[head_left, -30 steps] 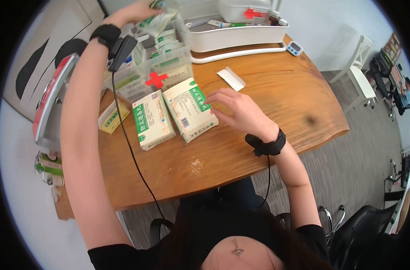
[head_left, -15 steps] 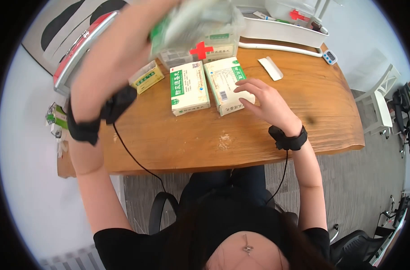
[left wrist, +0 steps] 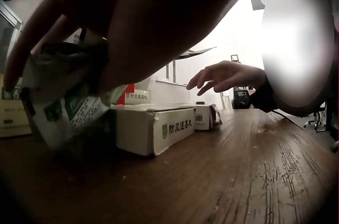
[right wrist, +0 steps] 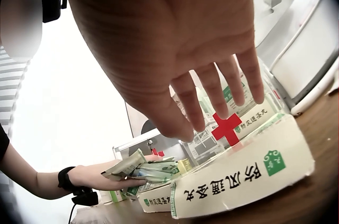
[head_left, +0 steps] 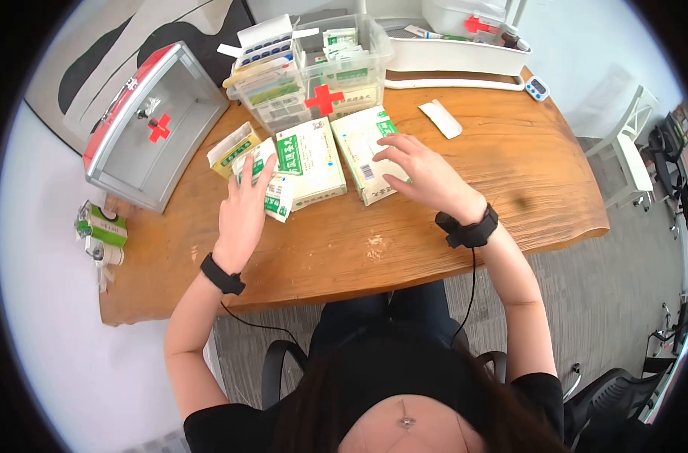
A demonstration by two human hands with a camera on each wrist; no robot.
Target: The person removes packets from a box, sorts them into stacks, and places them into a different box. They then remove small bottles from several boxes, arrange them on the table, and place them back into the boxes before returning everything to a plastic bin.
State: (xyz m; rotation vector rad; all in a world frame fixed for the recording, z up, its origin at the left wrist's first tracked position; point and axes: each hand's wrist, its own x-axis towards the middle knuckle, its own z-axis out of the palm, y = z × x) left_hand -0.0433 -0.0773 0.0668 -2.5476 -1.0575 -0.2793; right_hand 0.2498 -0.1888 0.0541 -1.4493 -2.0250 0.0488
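In the head view the left hand (head_left: pixel 242 215) grips several green-and-white packets (head_left: pixel 279 198) beside the left white-and-green box (head_left: pixel 311 158). The left wrist view shows those packets (left wrist: pixel 79 110) under its fingers. The right hand (head_left: pixel 430 175), fingers spread and relaxed, hovers by the right white-and-green box (head_left: pixel 363 143); it holds nothing. From the right wrist view, the right hand (right wrist: pixel 180 38) is above that box (right wrist: pixel 243 173). A small yellow box (head_left: pixel 233 146) lies behind the left hand.
Behind the boxes stands a clear bin (head_left: pixel 283 94) with a red cross, full of packets. A red-topped case (head_left: pixel 151 136) is at the left, a white tray (head_left: pixel 453 54) at the back. A white flap piece (head_left: pixel 440 119) and a timer (head_left: pixel 537 88) lie at the right.
The left hand has come from the clear bin down to the table beside the left box, bringing packets with it. The right hand has stayed near the right box.
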